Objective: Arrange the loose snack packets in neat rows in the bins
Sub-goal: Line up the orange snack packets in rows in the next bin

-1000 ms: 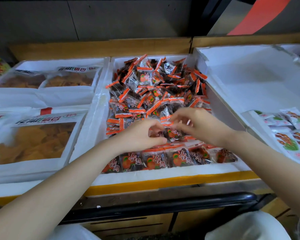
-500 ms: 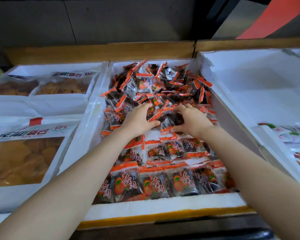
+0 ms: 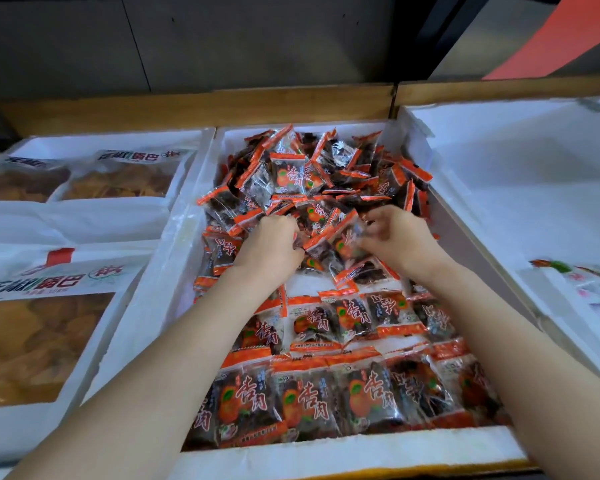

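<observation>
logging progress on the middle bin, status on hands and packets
Left hand and right hand both gripping packets at near edge of loose pile. Two neat rows laid at front of bin. Nothing blocking.

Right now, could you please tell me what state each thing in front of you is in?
Loose packets: heaped untidily at the back of the middle bin.
Rows of packets: flat, side by side, at its front.
Left hand: fingers curled round loose packets.
Right hand: pinching a loose packet.
Right bin: holds a few pale packets at its right.
Large bags: lying flat on the left.
</observation>
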Action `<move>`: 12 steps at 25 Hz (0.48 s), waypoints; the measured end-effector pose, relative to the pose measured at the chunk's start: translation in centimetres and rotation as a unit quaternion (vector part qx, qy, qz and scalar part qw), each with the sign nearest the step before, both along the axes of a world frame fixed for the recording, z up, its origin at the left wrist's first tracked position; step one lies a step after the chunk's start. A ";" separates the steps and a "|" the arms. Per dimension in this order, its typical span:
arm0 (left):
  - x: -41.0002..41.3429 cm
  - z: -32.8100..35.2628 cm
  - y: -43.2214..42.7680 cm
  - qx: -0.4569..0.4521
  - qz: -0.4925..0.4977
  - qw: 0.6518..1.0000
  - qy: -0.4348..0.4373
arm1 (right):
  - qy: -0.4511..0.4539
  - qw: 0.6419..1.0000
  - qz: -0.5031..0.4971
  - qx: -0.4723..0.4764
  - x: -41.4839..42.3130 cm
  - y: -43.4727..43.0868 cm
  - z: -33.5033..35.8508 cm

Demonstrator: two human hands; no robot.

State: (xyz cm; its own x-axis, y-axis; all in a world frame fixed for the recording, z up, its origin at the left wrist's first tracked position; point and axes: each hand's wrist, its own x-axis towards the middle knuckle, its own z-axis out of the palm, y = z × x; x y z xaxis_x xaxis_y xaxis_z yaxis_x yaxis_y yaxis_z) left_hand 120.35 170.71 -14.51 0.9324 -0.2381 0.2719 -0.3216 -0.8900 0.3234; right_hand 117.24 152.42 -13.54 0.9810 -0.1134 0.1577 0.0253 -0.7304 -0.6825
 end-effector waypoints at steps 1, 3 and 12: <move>-0.1 0.3 0.2 -0.055 0.000 0.998 -0.009 | 0.024 1.000 0.011 -0.011 0.0 0.0 -0.3; -0.6 1.3 0.4 -0.185 0.006 0.982 -0.027 | 0.024 1.000 0.009 0.007 0.1 -0.1 -0.4; -1.5 0.5 -2.3 -0.578 0.028 0.797 0.172 | -0.055 0.922 0.028 0.381 -0.5 1.1 0.5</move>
